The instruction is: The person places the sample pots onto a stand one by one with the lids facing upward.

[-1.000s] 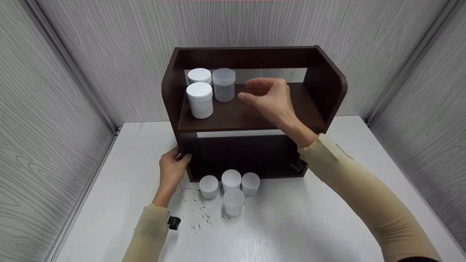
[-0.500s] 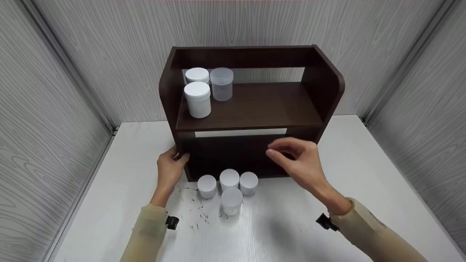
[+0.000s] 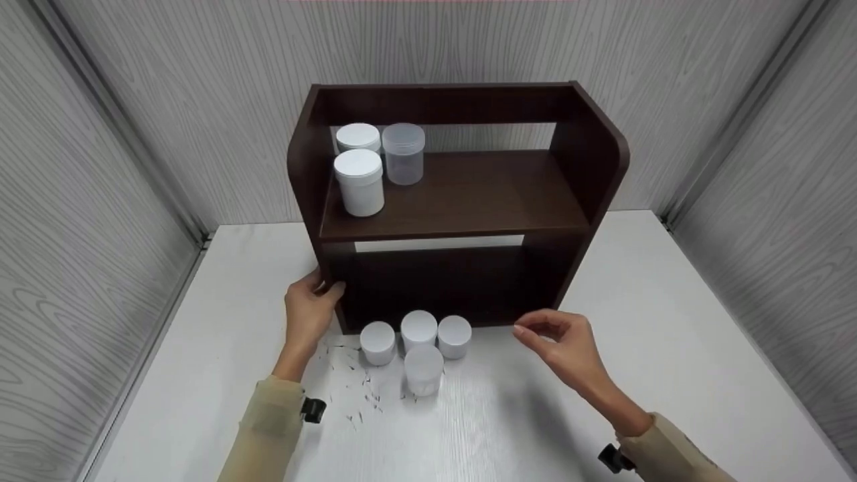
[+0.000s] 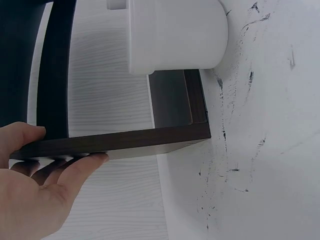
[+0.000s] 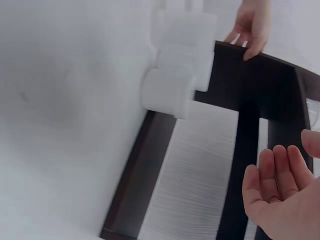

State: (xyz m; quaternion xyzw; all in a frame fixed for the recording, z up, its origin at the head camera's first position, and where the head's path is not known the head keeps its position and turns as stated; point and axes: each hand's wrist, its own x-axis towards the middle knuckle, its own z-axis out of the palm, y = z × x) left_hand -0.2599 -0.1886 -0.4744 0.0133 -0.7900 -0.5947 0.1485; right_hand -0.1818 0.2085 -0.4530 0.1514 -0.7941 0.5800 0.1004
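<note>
Left hand [image 3: 309, 314], arm reaching fwd over the white table [image 3: 669, 321], grips the lower left side panel of the dark wood shelf unit [image 3: 442, 194]: thumb on the outer face, fingers curled round the front edge. Shelf stands upright at table centre, open front facing the person, long axis running left-right. On its upper board, 3 jars [image 3: 375, 164] sit at the left end. In front of its base, 4 more jars [image 3: 415, 345] stand upright, clustered. Right hand [image 3: 566, 351] hovers low near the base's right corner, holding nothing, fingers loosely curled, palm partly open.
</note>
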